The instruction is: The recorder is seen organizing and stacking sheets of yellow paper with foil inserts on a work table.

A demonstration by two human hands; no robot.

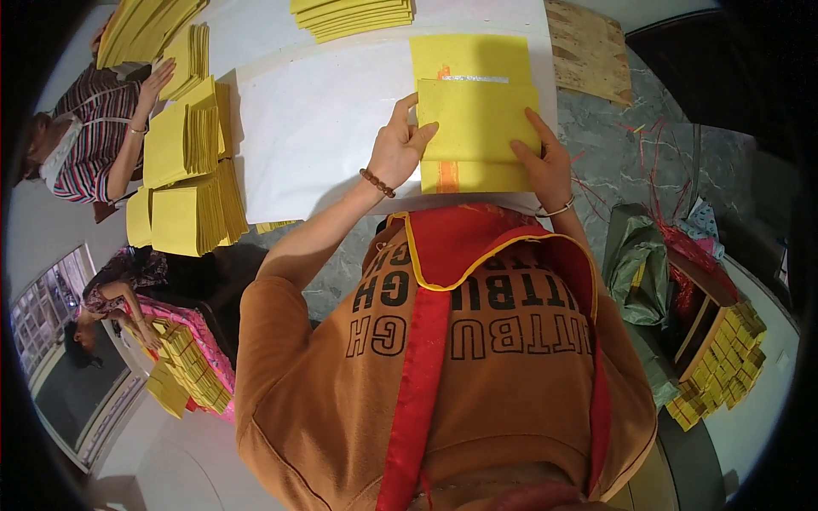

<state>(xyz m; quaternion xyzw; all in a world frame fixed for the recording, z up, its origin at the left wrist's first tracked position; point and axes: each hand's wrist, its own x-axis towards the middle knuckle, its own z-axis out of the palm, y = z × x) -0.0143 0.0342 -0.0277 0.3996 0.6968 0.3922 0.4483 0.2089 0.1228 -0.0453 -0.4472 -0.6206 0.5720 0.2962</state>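
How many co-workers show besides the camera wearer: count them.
2: a person in a striped top at the upper left, beside stacked yellow sheets; a person in dark patterned clothing at the lower left. Others may be hidden.

The paper (479, 119) is yellow, the table (294, 119) white, the apron (481, 247) red, yellow-edged.

Over there the desk (315, 111) has a white covering. Bundles of yellow paper (175, 140) crowd along its left side, and a layered yellow pile (354, 19) sits toward the far edge. Near the close right corner, yellow sheets (477, 119) lie flat or just above it; I can't tell which.
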